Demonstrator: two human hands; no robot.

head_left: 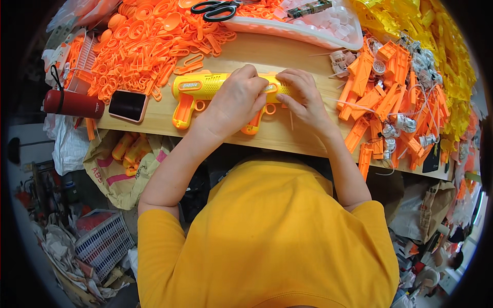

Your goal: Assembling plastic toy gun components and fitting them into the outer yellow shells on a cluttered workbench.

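Wooden tabletop point(303, 141) crowded with plastic parts carries the work, with a cluttered floor showing below its near edge. At its middle lies a yellow toy gun point(205, 87) with orange handles, flat on its side and running left to right. The left hand point(233, 102) lies over the middle of the toy, fingers curled down onto its body and pressing it to the wood. The right hand point(303, 97) sits at the toy's right end, fingertips pinched on that end; whether they hold a small part there I cannot tell.

Done well, this step seems to want the left hand to keep the toy flat and steady while the right works only with its fingertips, so the two halves stay lined up.

Just left of the toy lies a dark phone point(127, 105), and beyond it a red bottle point(72, 103). A white tray point(303, 28) at the far edge holds small white pieces, with orange ones heaped at its left end. Black scissors point(218, 8) rest on the heap of orange rings point(149, 46). Right of the hands lie orange handle pieces point(380, 102) with small wired motors among them, and yellow parts point(441, 46) are piled behind. Under the table a paper sack point(110, 174) holds orange and yellow pieces, and a white basket point(102, 244) stands on the floor, contents unclear.
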